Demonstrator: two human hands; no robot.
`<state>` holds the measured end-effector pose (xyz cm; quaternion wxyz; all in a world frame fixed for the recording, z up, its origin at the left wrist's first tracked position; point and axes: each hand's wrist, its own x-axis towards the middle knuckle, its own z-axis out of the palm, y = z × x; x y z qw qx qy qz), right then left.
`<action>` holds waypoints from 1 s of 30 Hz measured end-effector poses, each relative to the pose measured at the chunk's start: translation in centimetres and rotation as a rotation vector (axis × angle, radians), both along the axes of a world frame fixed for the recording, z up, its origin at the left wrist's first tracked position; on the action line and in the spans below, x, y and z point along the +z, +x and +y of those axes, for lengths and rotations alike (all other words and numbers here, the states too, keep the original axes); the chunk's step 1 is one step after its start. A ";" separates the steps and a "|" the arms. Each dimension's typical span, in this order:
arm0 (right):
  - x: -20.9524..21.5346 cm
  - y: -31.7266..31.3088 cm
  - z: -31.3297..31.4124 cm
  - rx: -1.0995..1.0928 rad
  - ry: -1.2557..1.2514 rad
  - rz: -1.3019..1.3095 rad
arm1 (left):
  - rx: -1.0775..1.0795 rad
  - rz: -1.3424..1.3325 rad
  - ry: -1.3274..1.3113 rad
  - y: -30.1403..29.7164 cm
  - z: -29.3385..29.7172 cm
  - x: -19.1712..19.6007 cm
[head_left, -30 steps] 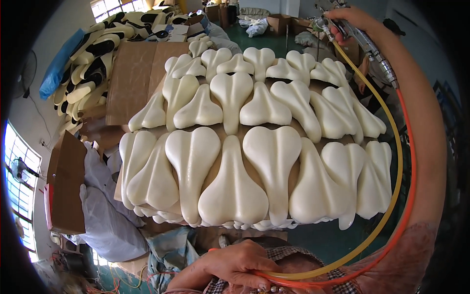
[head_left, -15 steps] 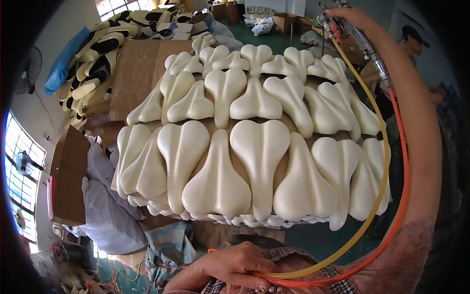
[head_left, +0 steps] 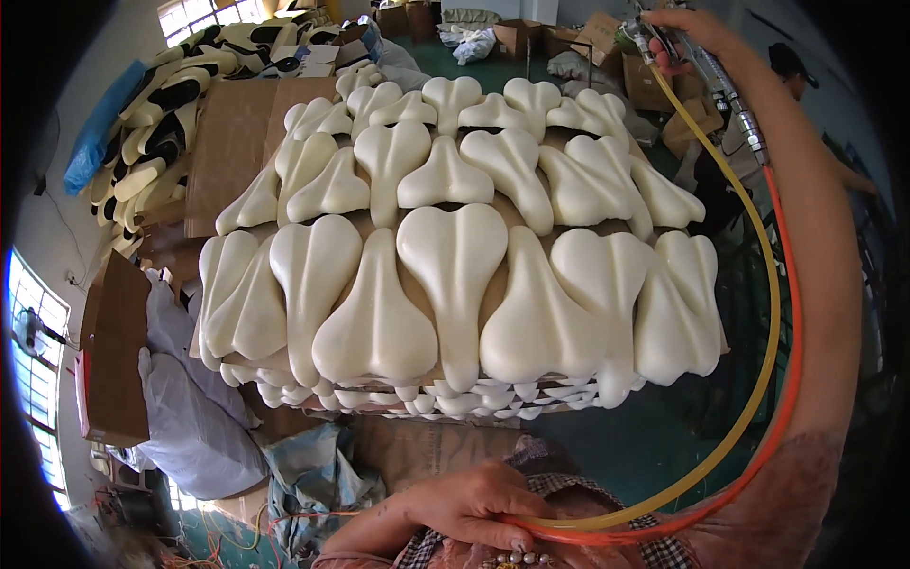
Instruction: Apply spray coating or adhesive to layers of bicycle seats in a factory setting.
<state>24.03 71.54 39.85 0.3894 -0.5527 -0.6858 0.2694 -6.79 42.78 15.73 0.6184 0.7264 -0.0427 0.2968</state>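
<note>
My right hand [head_left: 700, 33], raised at the upper right, is wrapped round a metal spray gun [head_left: 725, 93]. A yellow hose [head_left: 775, 303] and an orange hose [head_left: 792, 351] hang from the gun and loop down to the lower middle. There, close to my body, my left hand [head_left: 479, 504] is closed on both hoses. Between my hands and the far side lie rows of cream-coloured bicycle saddle pads [head_left: 453, 275], heart-shaped at one end and narrow at the other. They alternate in direction and lie on cardboard, with more layers stacked beneath. Neither hand touches the pads.
Black-and-cream saddle pieces [head_left: 180, 123] are heaped at the far left beside a blue plastic bag [head_left: 104, 133]. An open cardboard box [head_left: 116, 351] and white sacks [head_left: 194, 417] stand at the left. A person in a dark cap [head_left: 794, 64] is partly hidden behind my right arm.
The saddle stack has shifted left and slightly up in the picture as my view turned right. My hands keep their hold on the spray gun and hoses.
</note>
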 end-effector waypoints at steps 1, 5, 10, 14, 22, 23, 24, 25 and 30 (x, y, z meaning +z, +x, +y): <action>0.5 2.1 0.3 -0.031 -0.025 -0.036 | -0.007 -0.014 0.017 1.3 0.3 0.3; 1.1 5.4 3.0 -0.010 -0.069 -0.060 | 0.018 -0.017 -0.024 6.1 1.0 0.1; 1.3 9.6 10.9 0.064 0.016 -0.048 | 0.070 0.047 0.067 11.9 2.7 0.5; 0.4 10.2 13.8 0.157 -0.100 0.065 | 0.161 -0.030 0.048 15.1 3.0 1.4; -2.2 11.0 12.3 0.248 -0.379 0.070 | 0.177 0.014 0.007 16.4 1.7 1.4; -2.6 10.9 11.8 0.246 -0.383 0.040 | 0.167 0.010 0.008 16.6 1.1 1.0; -2.8 9.6 11.2 0.272 -0.393 0.043 | 0.233 -0.046 -0.144 17.0 -0.4 0.5; -2.1 10.1 10.0 0.225 -0.352 0.074 | 0.261 -0.115 -0.287 17.5 -1.1 0.3; -1.1 13.0 7.8 0.311 -0.322 0.017 | 0.219 -0.061 -0.155 19.1 -1.3 0.0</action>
